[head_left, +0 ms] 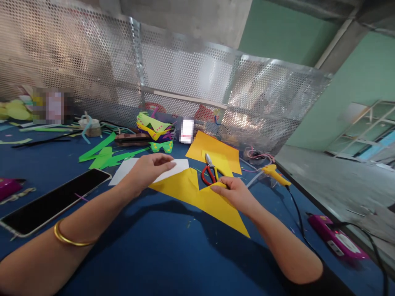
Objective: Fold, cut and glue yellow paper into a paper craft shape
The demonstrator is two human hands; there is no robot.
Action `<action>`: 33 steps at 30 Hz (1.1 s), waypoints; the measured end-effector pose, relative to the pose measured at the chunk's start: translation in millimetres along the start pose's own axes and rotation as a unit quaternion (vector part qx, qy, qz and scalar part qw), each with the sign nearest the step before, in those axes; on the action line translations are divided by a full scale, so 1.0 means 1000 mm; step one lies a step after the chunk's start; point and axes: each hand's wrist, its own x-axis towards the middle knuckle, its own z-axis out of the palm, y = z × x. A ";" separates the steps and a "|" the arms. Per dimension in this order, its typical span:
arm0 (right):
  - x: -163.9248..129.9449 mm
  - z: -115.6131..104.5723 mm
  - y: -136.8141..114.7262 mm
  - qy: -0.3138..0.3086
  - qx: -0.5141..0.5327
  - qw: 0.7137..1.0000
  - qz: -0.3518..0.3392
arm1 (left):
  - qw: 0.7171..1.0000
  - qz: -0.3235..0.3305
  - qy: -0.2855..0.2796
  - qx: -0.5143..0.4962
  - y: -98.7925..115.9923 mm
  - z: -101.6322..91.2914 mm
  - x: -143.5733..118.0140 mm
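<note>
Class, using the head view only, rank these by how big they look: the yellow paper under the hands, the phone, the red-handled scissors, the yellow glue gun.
1. yellow paper
2. phone, though it lies nearer the camera, so this is unsure
3. red-handled scissors and glue gun: they look alike, not ranked

The left hand (145, 170) covers part of the white paper (173, 166), two blurred patches (52, 106) near the mesh screen (185, 82) are unreadable, and the phone (52, 201) and magenta device (336, 238) show no legible detail.
</note>
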 end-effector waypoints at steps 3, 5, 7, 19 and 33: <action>0.000 -0.001 0.002 -0.032 -0.031 0.999 -0.016 | 0.990 0.021 -0.108 0.090 -0.002 0.003 -0.002; 0.000 0.001 0.003 -0.060 -0.025 0.998 -0.015 | 0.984 0.011 -0.158 0.085 -0.006 0.011 -0.007; -0.001 0.003 0.003 -0.087 -0.015 0.996 -0.012 | 0.979 -0.017 -0.189 0.079 -0.010 0.019 -0.013; 0.005 0.012 0.011 -0.070 -0.065 0.995 -0.040 | 0.973 -0.119 -0.189 0.063 -0.017 0.026 -0.020; -0.002 0.037 0.008 -0.030 -0.229 0.967 -0.106 | 0.942 0.011 -0.178 0.284 -0.023 0.022 -0.024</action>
